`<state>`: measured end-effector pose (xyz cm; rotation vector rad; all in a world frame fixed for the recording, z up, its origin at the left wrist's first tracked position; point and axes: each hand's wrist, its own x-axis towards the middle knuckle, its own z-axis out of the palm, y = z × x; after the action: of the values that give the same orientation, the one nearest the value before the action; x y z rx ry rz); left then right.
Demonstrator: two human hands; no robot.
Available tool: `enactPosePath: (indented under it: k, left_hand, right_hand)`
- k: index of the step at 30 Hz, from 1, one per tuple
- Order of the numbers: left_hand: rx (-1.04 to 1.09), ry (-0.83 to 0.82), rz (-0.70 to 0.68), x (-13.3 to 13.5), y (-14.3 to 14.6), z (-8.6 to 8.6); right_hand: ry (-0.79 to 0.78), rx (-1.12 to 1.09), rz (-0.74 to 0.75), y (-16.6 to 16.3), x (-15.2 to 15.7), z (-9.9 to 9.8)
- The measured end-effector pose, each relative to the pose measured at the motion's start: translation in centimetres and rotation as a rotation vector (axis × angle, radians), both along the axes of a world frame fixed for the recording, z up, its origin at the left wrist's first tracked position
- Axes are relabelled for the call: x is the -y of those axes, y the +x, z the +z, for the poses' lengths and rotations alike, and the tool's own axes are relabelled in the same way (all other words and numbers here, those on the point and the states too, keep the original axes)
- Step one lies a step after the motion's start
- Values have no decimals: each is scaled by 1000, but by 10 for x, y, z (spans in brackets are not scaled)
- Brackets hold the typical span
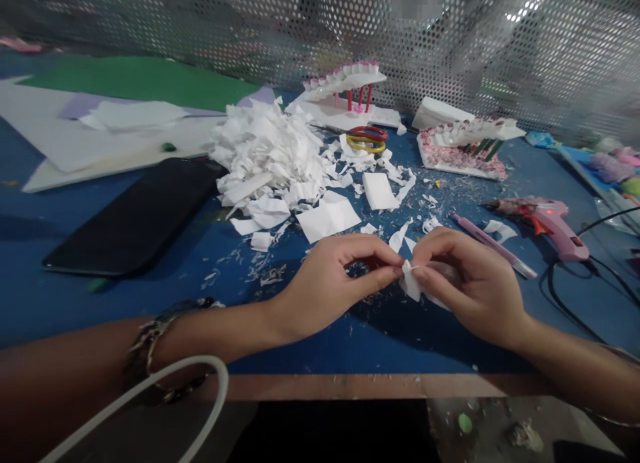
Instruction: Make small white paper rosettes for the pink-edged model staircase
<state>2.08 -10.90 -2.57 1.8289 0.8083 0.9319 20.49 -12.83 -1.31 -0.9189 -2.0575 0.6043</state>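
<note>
A small white paper scrap [412, 283] is pinched between the fingertips of the left hand [327, 286] and right hand [467, 286], held clear of the blue table [75, 296]; beyond it the cuttings pile [267, 160] is kept, the pink glue gun [547, 223] to its right

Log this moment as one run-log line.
left hand: pinching paper scrap | right hand: pinching same scrap | nearby: paper pile, glue gun, phone

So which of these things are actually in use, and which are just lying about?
In use: left hand, right hand, paper scrap pinched between them.
Lying about: phone, scrap pile, glue gun, pen, bands, two paper models.
</note>
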Motion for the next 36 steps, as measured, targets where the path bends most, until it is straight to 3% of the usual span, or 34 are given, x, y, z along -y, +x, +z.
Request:
enactPosePath:
  k: [4, 12, 28, 32, 36]
  left_hand:
    - [29, 20, -19, 1, 0, 1]
    - [204, -177, -130, 4, 3, -4]
    - [20, 374, -71, 7, 0, -8]
    - [-25, 379, -70, 8, -1, -7]
    - [-71, 329, -30, 9, -1, -3]
  right_hand:
    - [72, 27, -24, 0, 0, 0]
    - [156, 83, -40, -3, 1, -3]
    - [101, 148, -12, -3, 6, -3]
    - [136, 149, 59, -3, 5, -2]
    - [80, 106, 35, -3, 5, -1]
